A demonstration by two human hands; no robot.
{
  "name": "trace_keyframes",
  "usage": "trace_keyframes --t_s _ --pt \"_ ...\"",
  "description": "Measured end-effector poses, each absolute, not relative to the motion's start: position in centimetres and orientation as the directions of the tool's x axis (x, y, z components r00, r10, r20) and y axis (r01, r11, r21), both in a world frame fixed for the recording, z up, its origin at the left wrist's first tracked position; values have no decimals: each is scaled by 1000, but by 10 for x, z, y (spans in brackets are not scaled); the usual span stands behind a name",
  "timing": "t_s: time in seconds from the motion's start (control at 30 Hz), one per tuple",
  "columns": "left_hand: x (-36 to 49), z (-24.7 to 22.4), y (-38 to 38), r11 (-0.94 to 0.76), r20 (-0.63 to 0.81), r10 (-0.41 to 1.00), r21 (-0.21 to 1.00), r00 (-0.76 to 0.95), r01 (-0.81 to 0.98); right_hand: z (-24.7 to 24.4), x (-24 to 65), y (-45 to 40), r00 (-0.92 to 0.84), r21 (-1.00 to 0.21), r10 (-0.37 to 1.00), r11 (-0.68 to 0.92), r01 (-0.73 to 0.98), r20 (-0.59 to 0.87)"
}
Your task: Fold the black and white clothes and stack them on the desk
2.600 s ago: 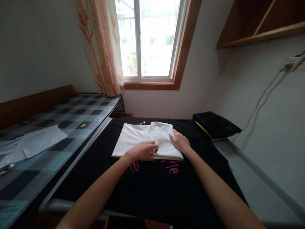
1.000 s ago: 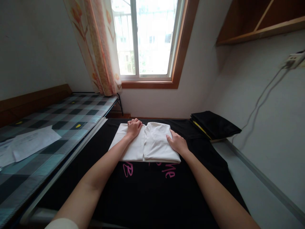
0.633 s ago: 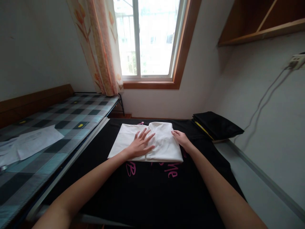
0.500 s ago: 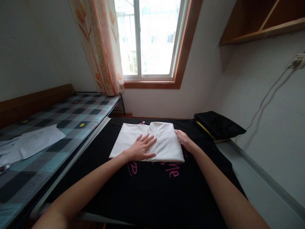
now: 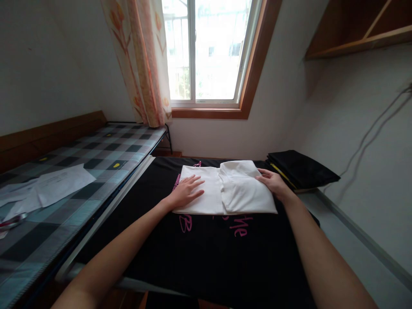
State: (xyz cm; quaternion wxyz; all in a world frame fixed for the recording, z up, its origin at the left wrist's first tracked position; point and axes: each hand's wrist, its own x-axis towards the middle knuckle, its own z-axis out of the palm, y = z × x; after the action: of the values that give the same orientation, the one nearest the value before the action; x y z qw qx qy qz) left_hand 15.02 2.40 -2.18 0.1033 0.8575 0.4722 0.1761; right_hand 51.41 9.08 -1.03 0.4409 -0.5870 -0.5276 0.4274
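A white folded cloth garment (image 5: 209, 189) lies flat on a black cloth with pink lettering (image 5: 240, 225). Its right part is doubled over, with a loose, slightly wrinkled edge running down the middle. My left hand (image 5: 185, 193) rests flat on the left end, fingers apart, palm down. Over at the right edge, my right hand (image 5: 273, 182) touches the garment with its fingers stretched onto the top surface. The undersides of the right hand's fingers are hidden.
A stack of dark folded cloth (image 5: 302, 169) sits at the back right against the wall. On the left is a checked mattress (image 5: 90, 159) with white papers (image 5: 64, 184). A curtain (image 5: 144, 64) hangs beside the window (image 5: 215, 56), and a wooden shelf (image 5: 357, 47) juts out at upper right.
The white garment has shifted to the right across the black cloth. My left hand now lies nearer its left end, and my right hand has moved right with its edge. The view has turned slightly.
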Motion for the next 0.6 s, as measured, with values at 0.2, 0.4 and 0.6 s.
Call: trace_keyframes --t_s 0.2,0.4,0.6 --pt "150 -32 24 -573 175 819 301 547 762 -11 535 86 63 -951 969 -247 186 -239" --pt "153 -24 33 -450 275 875 764 399 462 50 499 85 -28 -981 994 -100 166 -106" --pt "160 -8 35 77 -25 952 984 306 -161 79 409 61 -625 -982 775 173 70 92"
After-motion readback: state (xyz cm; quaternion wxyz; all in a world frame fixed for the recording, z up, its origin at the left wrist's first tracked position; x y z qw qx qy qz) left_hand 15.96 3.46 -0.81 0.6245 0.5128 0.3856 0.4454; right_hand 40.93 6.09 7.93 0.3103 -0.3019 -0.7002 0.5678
